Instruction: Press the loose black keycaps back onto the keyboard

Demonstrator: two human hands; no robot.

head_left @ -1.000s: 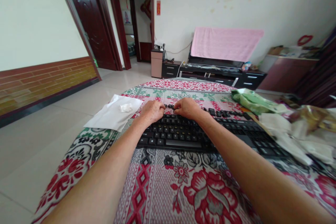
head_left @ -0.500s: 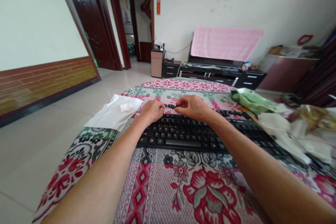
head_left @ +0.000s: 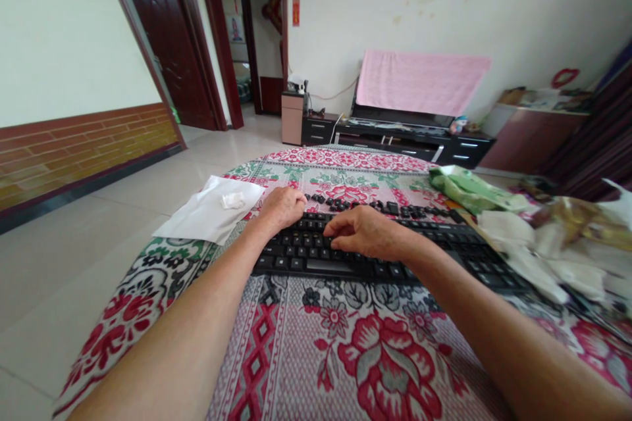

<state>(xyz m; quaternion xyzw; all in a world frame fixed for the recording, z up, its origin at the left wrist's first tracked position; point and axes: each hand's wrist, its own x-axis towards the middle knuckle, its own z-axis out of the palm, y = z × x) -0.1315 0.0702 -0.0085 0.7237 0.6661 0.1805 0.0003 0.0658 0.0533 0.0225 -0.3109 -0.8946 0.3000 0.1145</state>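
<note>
A black keyboard [head_left: 330, 267] lies across the table, with some key positions in its letter rows lacking caps. At its back left corner, my left hand [head_left: 285, 208] rests with curled fingers. Its fingertips are mostly hidden, and whatever they hold does not show. Over the middle key rows hovers my right hand [head_left: 364, 231], thumb and fingers bent into a pinch. Anything between those fingertips is too small and dark to make out. Loose black keycaps [head_left: 392, 208] lie in an uneven row just behind the keyboard.
A white sheet [head_left: 195, 216] with a crumpled tissue [head_left: 232, 200] lies at the left. Green packaging [head_left: 476, 191] and crumpled pale wrappings [head_left: 523, 247] crowd the right. Underneath spreads a flowered tablecloth [head_left: 296, 355]. Beyond stands a low black cabinet [head_left: 320, 130].
My right hand has moved from the loose keycaps toward me, over the keyboard's key rows. More of the keycap row now shows. My left hand stays near the back left corner.
</note>
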